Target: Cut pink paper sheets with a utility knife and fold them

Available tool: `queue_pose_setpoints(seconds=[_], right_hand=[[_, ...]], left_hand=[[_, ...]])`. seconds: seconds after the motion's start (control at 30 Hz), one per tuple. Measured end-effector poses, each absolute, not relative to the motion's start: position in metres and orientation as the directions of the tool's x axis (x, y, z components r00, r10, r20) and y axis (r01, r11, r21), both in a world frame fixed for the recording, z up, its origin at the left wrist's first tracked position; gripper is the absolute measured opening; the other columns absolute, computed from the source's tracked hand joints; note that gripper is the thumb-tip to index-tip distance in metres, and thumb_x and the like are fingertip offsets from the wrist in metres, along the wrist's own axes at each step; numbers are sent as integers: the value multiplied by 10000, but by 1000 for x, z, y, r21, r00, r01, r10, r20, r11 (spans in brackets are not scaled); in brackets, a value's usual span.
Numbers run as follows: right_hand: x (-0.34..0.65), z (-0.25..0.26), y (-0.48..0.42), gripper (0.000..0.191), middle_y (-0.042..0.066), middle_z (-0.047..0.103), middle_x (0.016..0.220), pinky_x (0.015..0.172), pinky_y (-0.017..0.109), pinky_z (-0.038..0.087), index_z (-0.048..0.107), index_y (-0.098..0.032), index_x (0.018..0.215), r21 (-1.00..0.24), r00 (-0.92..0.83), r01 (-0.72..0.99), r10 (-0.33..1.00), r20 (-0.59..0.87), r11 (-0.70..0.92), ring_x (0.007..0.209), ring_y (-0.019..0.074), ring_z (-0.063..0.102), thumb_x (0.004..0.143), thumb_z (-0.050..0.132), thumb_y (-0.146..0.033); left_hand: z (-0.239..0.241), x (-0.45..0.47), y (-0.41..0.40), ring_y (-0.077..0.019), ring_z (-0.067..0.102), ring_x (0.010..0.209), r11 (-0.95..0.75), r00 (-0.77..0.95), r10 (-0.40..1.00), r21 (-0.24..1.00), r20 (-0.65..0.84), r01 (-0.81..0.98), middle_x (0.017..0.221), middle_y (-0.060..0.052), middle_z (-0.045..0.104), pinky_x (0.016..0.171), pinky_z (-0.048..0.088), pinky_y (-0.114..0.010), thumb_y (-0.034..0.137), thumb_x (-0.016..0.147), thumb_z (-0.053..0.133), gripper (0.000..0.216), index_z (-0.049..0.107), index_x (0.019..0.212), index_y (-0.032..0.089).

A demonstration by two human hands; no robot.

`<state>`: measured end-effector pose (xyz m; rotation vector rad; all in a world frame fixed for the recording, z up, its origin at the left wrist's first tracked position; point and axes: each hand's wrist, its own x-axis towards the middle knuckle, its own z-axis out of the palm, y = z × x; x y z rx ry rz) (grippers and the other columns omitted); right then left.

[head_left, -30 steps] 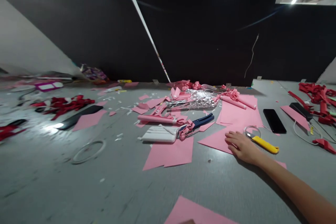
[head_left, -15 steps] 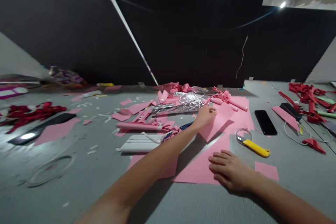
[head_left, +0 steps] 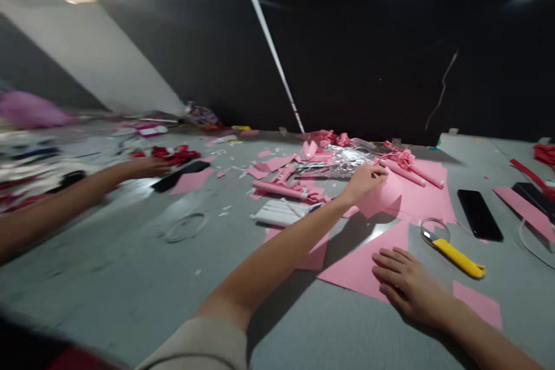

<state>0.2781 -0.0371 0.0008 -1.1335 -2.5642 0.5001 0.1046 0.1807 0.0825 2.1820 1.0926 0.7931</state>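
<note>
My left hand [head_left: 366, 182] is closed on a piece of pink paper [head_left: 381, 199], pinched near its upper edge and tilted above the table. Its fingertips show only partly. My right hand [head_left: 410, 283] lies flat, fingers stretched, on the corner of a larger pink paper sheet [head_left: 362, 263]. To the right of that hand are a yellow-handled cutter [head_left: 457, 257] and a small pink paper piece [head_left: 479, 303]. Behind my left hand lie pink paper rolls [head_left: 405, 172] and crumpled clear plastic wrap [head_left: 349, 159].
A black phone [head_left: 480, 214] lies at the right. Left of my forearm are a white pad-like bundle [head_left: 280, 213], a pink roll [head_left: 277, 189] and a wire ring [head_left: 186, 226]. Another person's hand [head_left: 150, 167] reaches in beside red paper scraps [head_left: 182, 155]. A black panel [head_left: 368, 58] stands behind.
The view has turned left, so everything sits farther right in the picture. Another person's arm has come into view at left. The held paper has dipped slightly; my right hand stays flat.
</note>
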Motion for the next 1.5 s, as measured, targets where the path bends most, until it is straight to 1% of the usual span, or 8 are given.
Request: queue_pose_setpoints(seconds=[0.1, 0.33, 0.43, 0.83, 1.07, 1.23, 1.4, 1.5], right_hand=[[280, -3, -35, 406, 113, 593, 1653, 1294, 626, 432, 687, -226, 1506, -399, -655, 653, 745, 129, 644, 1557, 338, 541, 1127, 557, -290], [281, -1, -34, 413, 111, 607, 1633, 1289, 595, 451, 702, -236, 1504, -390, -658, 646, 738, 149, 656, 1539, 335, 563, 1107, 591, -260], [281, 0, -34, 412, 97, 613, 1631, 1291, 601, 448, 699, -246, 1509, -402, -647, 653, 749, 144, 641, 1537, 332, 566, 1111, 598, -276], [282, -1, -36, 394, 87, 609, 1639, 1277, 620, 468, 688, -263, 1504, -398, -639, 662, 755, 144, 636, 1534, 328, 571, 1119, 609, -283], [279, 3, -35, 383, 97, 618, 1632, 1277, 624, 468, 690, -247, 1492, -387, -650, 660, 748, 136, 644, 1531, 327, 574, 1120, 600, -269], [279, 2, -35, 391, 95, 616, 1635, 1278, 634, 464, 689, -240, 1497, -384, -655, 660, 745, 129, 646, 1544, 338, 558, 1118, 597, -265], [279, 2, -36, 391, 108, 616, 1636, 1286, 623, 455, 688, -228, 1493, -384, -654, 657, 744, 136, 649, 1534, 336, 569, 1114, 598, -257], [279, 1, -36, 378, 113, 636, 1621, 1306, 597, 438, 692, -207, 1474, -407, -651, 638, 740, 168, 654, 1535, 328, 567, 1109, 599, -240]], left_hand=[[113, 49, 199, -265, 750, 1130, -469, 314, 882, 710, 351, 525, 1295, -98, 747, 986, 645, -483, 377, 1066, 742, 301, 725, 1276, 162], [143, -113, 229, -250, 767, 1071, -341, -62, 882, 723, 467, 601, 1170, -74, 785, 979, 640, -474, 379, 1046, 770, 256, 756, 1156, 149], [131, -149, 243, -248, 757, 1065, -313, -112, 875, 726, 471, 613, 1236, -89, 755, 946, 651, -465, 379, 1062, 747, 309, 716, 1280, 160], [105, -116, 301, -292, 726, 1193, -523, 440, 848, 604, 297, 601, 1385, -113, 706, 1015, 633, -517, 386, 1063, 742, 388, 680, 1386, 180], [74, -100, 308, -276, 735, 1148, -519, 523, 841, 478, 138, 708, 1358, -107, 717, 981, 644, -487, 396, 1066, 736, 350, 701, 1338, 178], [79, -91, 296, -291, 719, 1206, -568, 532, 821, 392, 208, 724, 1403, -116, 700, 1025, 628, -516, 392, 1066, 736, 365, 692, 1365, 187], [114, -70, 254, -278, 726, 1174, -656, 526, 747, 326, 406, 681, 1351, -110, 721, 1021, 619, -509, 376, 1078, 714, 322, 700, 1334, 182], [106, -37, 175, -250, 740, 1108, -761, 567, 631, 282, 530, 584, 1248, -107, 780, 983, 605, -457, 229, 1150, 468, 290, 730, 1271, 207]])
